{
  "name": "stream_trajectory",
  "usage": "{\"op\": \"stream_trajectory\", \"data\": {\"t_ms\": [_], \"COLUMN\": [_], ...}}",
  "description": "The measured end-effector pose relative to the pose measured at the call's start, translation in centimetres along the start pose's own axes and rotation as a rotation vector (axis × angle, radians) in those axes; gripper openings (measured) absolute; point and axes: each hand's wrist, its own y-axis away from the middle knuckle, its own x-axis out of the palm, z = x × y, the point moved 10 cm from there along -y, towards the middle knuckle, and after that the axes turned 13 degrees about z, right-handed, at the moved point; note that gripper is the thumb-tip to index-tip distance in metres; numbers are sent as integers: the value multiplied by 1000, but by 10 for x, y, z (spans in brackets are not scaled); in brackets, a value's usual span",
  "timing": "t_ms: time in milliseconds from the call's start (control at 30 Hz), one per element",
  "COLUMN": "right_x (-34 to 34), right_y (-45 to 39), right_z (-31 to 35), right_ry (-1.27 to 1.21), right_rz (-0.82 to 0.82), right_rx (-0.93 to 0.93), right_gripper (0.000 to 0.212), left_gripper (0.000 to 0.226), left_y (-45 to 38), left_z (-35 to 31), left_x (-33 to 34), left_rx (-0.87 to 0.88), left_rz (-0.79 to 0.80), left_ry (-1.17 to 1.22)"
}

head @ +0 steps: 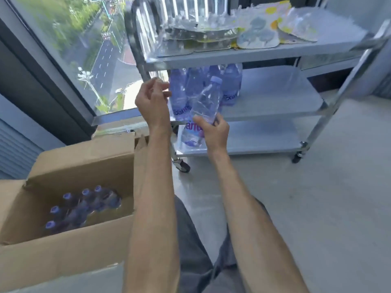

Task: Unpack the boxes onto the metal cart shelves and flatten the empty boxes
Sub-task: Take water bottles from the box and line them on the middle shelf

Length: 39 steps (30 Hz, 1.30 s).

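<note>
Window-side metal cart (273, 98), clear purple-capped bottle (206, 102) tilted in right hand (213, 132) grip, left hand (152, 102) loosely curled, empty.

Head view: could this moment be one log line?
right hand grips bottle | left hand near shelved bottles | box partly full

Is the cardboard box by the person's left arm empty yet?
Not empty. The cardboard box stands open, flaps up, with several purple-capped bottles upright inside; the part nearest the arm is bare.
</note>
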Motion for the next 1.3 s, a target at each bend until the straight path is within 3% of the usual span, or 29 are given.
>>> {"op": "stream_trajectory", "data": {"t_ms": [133, 267, 367, 533, 633, 733, 833, 900, 1167, 1300], "right_x": [-51, -85, -100, -128, -133, -131, -130, -133, -141, -132], "right_y": [15, 12, 1, -23, -34, -39, -43, -49, -65, -57], "right_z": [38, 63, 80, 80, 72, 61, 55, 61, 76, 67], "right_ry": [-91, -110, -98, -30, 1, -54, -58, -5, 178, 193], "right_rz": [64, 229, 308, 211, 247, 283, 295, 277, 257, 223], "right_rx": [-80, -23, 10, 61, 74, 122, 169, 160, 184, 207], "right_gripper": [55, 33, 33, 31, 17, 13, 25, 37, 15, 15], "left_gripper": [11, 15, 21, 19, 27, 38, 50, 47, 50, 57], "left_y": [21, 51, 78, 95, 112, 134, 134, 134, 170, 178], "left_z": [7, 41, 79, 114, 134, 149, 154, 158, 184, 183], "left_x": [49, 96, 133, 123, 109, 129, 143, 147, 146, 152], "left_rx": [-83, -250, -413, -512, -620, -688, -626, -582, -681, -749], "left_rz": [5, 125, 255, 258, 433, 618, 590, 583, 675, 754], "left_ry": [113, 14, -94, -160, -201, 35, 235, 264, 351, 435]}}
